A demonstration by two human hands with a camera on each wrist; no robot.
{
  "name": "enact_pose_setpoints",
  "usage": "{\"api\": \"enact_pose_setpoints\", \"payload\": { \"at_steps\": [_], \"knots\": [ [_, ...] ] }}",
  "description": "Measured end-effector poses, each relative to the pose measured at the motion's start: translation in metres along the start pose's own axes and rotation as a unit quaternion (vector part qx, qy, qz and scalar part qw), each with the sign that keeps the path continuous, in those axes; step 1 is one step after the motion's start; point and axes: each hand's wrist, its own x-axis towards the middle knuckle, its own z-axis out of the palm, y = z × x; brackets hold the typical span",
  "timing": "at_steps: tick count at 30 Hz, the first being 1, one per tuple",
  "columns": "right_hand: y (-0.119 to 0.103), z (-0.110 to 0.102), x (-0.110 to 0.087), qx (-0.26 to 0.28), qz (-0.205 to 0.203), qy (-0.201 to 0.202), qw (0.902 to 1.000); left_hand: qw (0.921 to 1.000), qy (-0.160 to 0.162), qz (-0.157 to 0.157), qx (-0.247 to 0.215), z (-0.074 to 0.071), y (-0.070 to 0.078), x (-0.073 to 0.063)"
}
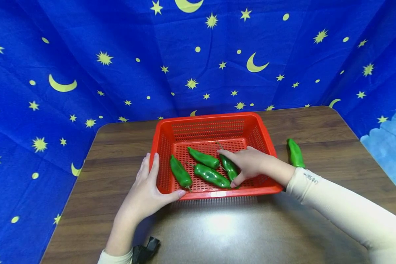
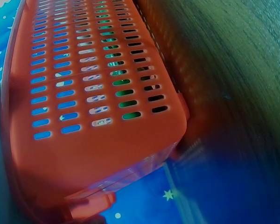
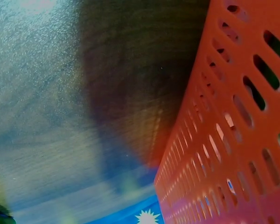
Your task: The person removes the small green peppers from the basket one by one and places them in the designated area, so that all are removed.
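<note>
A red perforated plastic basket (image 1: 214, 118) stands on the wooden table. My left hand (image 1: 145, 192) holds its near left corner, fingers along the left side and thumb over the front rim. Inside, my right hand (image 1: 250, 163) grips a green pepper (image 1: 228, 165) on the right, its fingers over the far end and the thumb at the near end. Three more lie to its left: one near the left wall (image 1: 180, 173), a pepper further back (image 1: 202, 158) and a pepper in front (image 1: 212, 176). Both wrist views mostly show the basket's slotted walls (image 2: 93, 154).
Another green pepper (image 1: 296, 153) lies on the table (image 1: 330, 146), right of the basket, partly behind my right sleeve. Black material (image 1: 146, 250) is at my left cuff. A blue curtain (image 1: 125, 44) with yellow stars and moons hangs behind and beside the table.
</note>
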Motion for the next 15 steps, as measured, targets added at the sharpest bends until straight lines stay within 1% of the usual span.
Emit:
{"api": "enact_pose_setpoints", "payload": {
  "at_steps": [10,15],
  "knots": [
    [0.0015,0.0009,0.0000,0.003,-0.010,0.005,0.9999,1.0000,0.001,0.001,-0.002,-0.0006,0.0008,-0.0003],
    [0.0029,-0.0051,-0.0051,0.014,-0.012,0.019,0.9996,1.0000,-0.002,-0.001,-0.002,-0.0013,0.0007,-0.0007]
  ]
}}
